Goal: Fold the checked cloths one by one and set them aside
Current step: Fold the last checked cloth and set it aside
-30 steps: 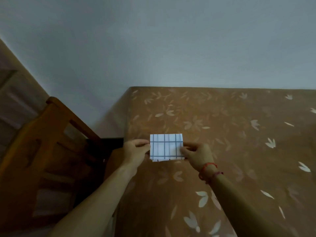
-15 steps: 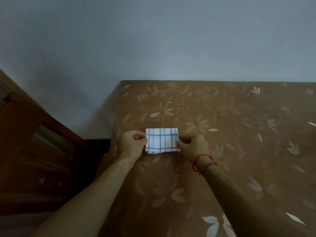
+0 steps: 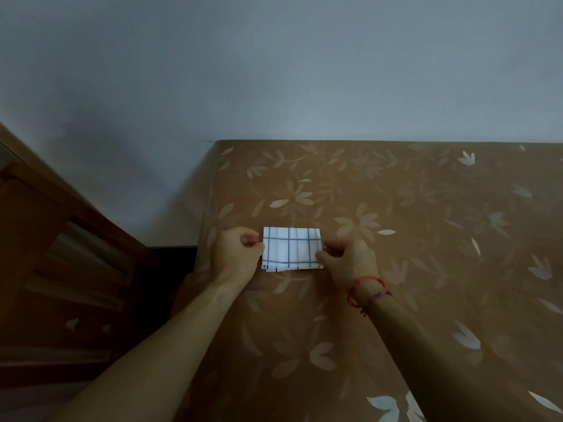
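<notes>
Since a second ago, lowered: cloth (image 3: 292,250) brought down from held-up and nearly square to a shorter, wider rectangle lying on the surface (image 3: 426,269), near its left edge. Left hand (image 3: 236,255) pinching the cloth's left edge, right hand (image 3: 347,260) pinching the right edge, both grips clenched on fabric. Layered edges showing along the near side, so several folds apparently done already. Judged near the end of this one cloth: perhaps a last fold or press, then setting aside. No other cloths or finished pile in view, so overall count impossible to tell.
</notes>
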Motion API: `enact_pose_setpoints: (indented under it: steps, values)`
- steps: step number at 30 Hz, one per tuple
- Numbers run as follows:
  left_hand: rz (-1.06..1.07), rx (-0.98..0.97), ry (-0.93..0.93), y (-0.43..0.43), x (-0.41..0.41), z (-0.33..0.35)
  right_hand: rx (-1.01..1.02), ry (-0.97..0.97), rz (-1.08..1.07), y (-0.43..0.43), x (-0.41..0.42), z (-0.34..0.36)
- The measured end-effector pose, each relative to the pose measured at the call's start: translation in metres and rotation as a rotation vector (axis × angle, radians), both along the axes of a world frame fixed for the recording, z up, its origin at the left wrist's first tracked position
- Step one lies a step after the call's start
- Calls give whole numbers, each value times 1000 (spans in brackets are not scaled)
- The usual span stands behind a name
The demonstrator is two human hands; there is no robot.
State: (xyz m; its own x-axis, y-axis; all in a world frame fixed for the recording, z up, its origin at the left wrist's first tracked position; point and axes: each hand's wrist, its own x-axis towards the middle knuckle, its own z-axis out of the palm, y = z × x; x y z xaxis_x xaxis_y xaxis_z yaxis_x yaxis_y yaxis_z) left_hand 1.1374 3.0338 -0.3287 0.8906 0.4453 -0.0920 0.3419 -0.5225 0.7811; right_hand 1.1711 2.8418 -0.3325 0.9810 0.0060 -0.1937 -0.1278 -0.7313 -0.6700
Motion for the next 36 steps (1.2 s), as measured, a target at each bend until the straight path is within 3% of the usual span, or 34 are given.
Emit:
enact_pose_setpoints:
  steps: [6, 12, 18, 24, 36]
  values:
    - [-255, 235, -133, -4, 2, -10, -20, -72, -4, 0, -1, -1]
    - [-508, 482, -50, -10, -1, -24, -16, -111, 19, 4, 1, -1]
    - [-658, 661, 13, -5, 2, -25, -311, -470, 443, 24, -5, -9]
    - [-736, 731, 69, -3, -3, -30, -446, -308, 735, 41, -4, -31]
    - [-751, 777, 64, 3, -1, -39, -604, -174, 638, 14, 7, -31]
